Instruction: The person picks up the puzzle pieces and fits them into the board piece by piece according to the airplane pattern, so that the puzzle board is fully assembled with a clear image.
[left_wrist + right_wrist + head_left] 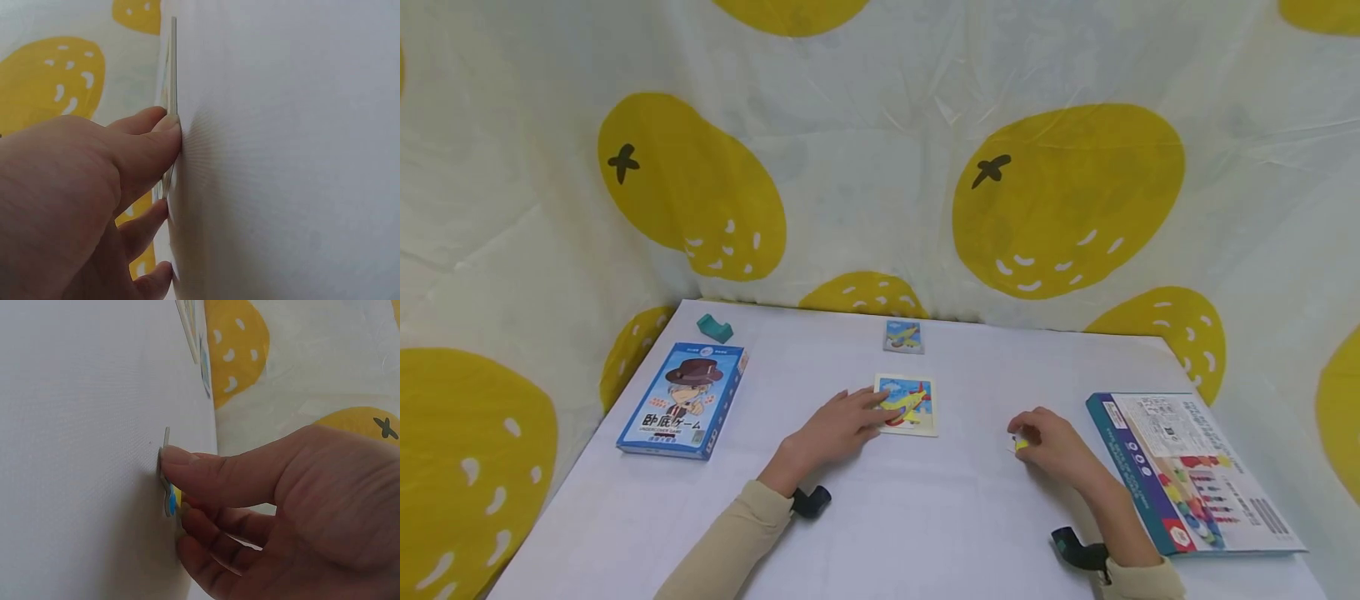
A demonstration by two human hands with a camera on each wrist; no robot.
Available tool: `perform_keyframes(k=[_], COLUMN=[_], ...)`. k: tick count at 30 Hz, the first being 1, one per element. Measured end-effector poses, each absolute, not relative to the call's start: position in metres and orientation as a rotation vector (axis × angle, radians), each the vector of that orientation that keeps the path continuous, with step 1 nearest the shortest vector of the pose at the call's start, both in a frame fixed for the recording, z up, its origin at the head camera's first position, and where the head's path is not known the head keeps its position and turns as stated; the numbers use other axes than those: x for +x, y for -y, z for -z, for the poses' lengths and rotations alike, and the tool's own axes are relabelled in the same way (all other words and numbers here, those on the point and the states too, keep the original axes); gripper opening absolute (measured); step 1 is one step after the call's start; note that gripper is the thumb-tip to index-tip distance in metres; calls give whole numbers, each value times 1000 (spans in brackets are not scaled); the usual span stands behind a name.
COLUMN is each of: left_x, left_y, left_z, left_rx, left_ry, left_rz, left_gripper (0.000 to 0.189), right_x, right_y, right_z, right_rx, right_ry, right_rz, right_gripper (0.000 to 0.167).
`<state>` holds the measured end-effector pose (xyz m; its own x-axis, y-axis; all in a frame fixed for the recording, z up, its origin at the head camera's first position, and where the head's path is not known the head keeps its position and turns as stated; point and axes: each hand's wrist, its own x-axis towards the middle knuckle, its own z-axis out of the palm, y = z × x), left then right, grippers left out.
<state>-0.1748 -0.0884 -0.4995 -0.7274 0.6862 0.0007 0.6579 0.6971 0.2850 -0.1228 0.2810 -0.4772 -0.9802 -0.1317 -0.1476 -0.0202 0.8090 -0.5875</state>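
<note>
A square puzzle board [912, 405] with a yellow and red airplane picture lies at the middle of the white table [925, 517]. My left hand [871, 410] rests on the board's left edge with its fingers stretched out flat. In the left wrist view the thumb [164, 136] touches the table beside the thin board [172, 69]. My right hand [1028, 439] sits on the table to the right of the board, apart from it. It pinches a small yellow and blue puzzle piece [169, 494] between thumb and fingers, with the piece's edge on the table.
A small airplane picture card [903, 336] lies beyond the board. A blue game box [682, 400] lies at the left, with a teal block [714, 327] behind it. Another flat box [1187, 471] lies at the right edge. A yellow-spotted sheet [1060, 200] hangs behind the table.
</note>
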Motion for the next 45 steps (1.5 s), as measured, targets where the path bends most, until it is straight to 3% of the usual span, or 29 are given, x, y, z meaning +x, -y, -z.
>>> perform_keyframes(k=[15, 32, 45], left_x=[-176, -175, -176], left_y=[88, 89, 89], left_z=[502, 501, 501], left_rx=[1064, 1081, 1077], left_ry=[-2780, -2788, -2777], left_rz=[-405, -408, -429], left_gripper=[46, 46, 46], right_x=[-122, -122, -131], right_y=[-279, -275, -251], right_z=[477, 475, 478], right_rx=[-62, -220, -127], right_ry=[-2784, -2784, -2860], right_rz=[947, 959, 1096], right_gripper=[25, 19, 16])
